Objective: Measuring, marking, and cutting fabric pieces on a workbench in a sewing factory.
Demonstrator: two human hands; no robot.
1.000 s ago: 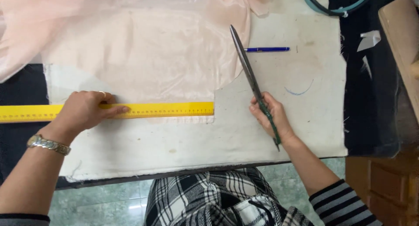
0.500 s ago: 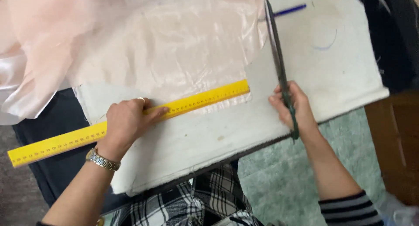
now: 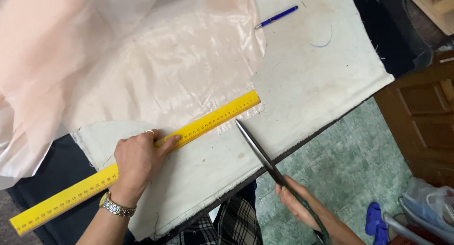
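My left hand (image 3: 137, 162) presses flat on a long yellow ruler (image 3: 208, 120) that lies aslant across the white cloth-covered table (image 3: 312, 84). The ruler's far end rests on the edge of a sheer pale pink fabric (image 3: 156, 70) spread over the table. My right hand (image 3: 298, 205) grips the handles of long dark scissors (image 3: 257, 150) at the table's near edge. The blades are closed and point up-left towards the ruler's end, their tip just short of it.
A blue pen (image 3: 276, 16) lies at the far side of the table near a blue curved mark. A wooden cabinet (image 3: 423, 117) stands at the right on green floor tiles. A blue slipper (image 3: 377, 219) and plastic bags lie at bottom right.
The view has swung, so the table now looks tilted. My right hand has pulled the scissors back off the table to its near edge. The left hand stays on the ruler.
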